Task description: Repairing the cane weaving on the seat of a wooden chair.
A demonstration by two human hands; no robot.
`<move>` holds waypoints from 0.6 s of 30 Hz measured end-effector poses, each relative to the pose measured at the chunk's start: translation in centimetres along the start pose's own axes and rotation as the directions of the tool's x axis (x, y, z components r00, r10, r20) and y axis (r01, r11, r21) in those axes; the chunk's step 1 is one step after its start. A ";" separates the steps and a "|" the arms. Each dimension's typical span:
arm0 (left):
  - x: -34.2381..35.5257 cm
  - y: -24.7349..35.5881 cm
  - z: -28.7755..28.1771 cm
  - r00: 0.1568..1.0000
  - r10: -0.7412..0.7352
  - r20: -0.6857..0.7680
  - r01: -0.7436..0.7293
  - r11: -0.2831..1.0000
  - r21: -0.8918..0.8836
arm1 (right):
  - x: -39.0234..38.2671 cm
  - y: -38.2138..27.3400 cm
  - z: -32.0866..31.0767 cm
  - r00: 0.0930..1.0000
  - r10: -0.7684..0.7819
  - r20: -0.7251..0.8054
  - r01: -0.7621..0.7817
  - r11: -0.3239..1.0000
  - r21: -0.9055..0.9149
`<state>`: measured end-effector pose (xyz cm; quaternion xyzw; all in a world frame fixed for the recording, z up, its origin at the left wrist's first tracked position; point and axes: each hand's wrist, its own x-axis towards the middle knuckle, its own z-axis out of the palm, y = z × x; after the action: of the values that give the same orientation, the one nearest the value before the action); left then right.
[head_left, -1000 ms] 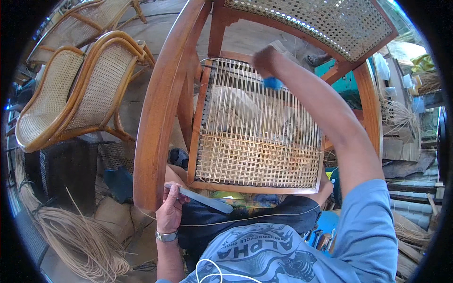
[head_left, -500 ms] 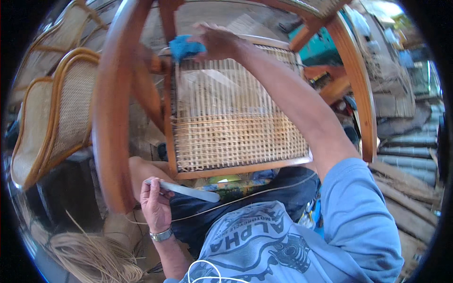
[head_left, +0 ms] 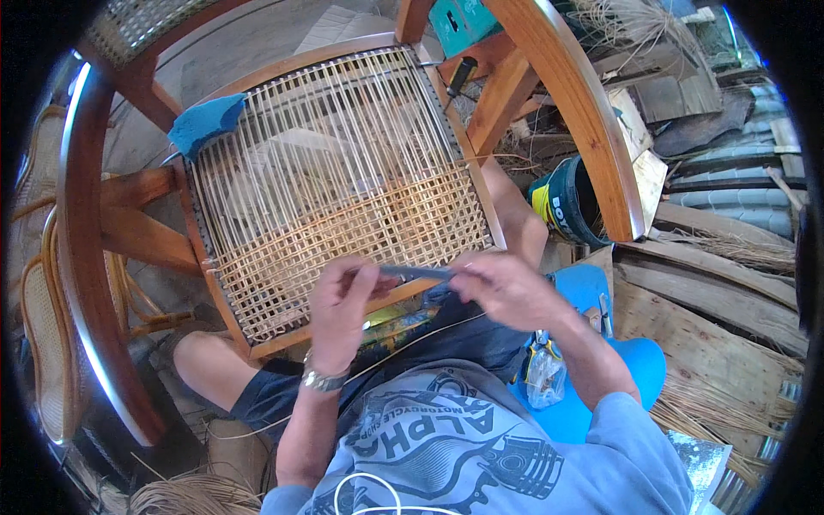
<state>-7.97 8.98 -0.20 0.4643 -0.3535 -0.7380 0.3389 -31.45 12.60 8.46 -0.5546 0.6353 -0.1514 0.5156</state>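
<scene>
A wooden chair frame leans over my lap, its seat panel (head_left: 339, 184) strung with light cane strands. The part nearest me is woven into a grid; farther off the strands run one way only. Just above the panel's near edge, my left hand (head_left: 336, 305) and my right hand (head_left: 506, 287) pinch opposite ends of a flat grey blade-like tool (head_left: 412, 272). A crumpled blue cloth or foam piece (head_left: 206, 126) lies at the seat's far left corner, untouched. A long thin cane strand (head_left: 378, 365) crosses my lap.
A black-handled screwdriver (head_left: 462, 77) rests by the seat's right rail. A dark bucket (head_left: 566, 202) stands beyond my right knee. Yellow-handled pliers (head_left: 539, 356) and a plastic bag lie on something blue. Loose cane (head_left: 193, 498) is piled lower left; wooden boards (head_left: 704, 283) are at right.
My right hand has let go of the blue piece at the far left corner and come back to grip the grey tool. My left hand has moved right with the tool. The view has shifted.
</scene>
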 end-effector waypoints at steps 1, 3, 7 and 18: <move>1.0 -0.5 1.4 0.987 0.158 0.042 -0.163 0.947 0.277 | -0.5 0.7 -1.6 0.995 0.009 -0.101 -0.020 0.994 -0.110; 2.9 -1.7 4.5 0.940 0.309 0.147 -0.332 0.721 0.609 | -0.5 1.6 -4.6 0.949 0.108 -0.295 -0.127 0.991 -0.047; 5.2 -3.6 7.6 0.832 0.514 0.209 -0.460 0.427 0.779 | 2.5 1.4 -7.8 0.892 -0.109 -0.439 0.015 0.977 -0.212; 5.8 -6.7 8.0 0.858 0.339 0.386 -0.444 0.111 0.889 | 11.5 -4.9 -7.6 0.862 -0.243 -0.445 0.009 0.884 -0.467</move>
<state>-18.51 9.32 -5.88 0.4285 -0.8518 -0.2631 0.1469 -33.39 -1.85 9.80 -0.6429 0.7238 -0.1706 0.1835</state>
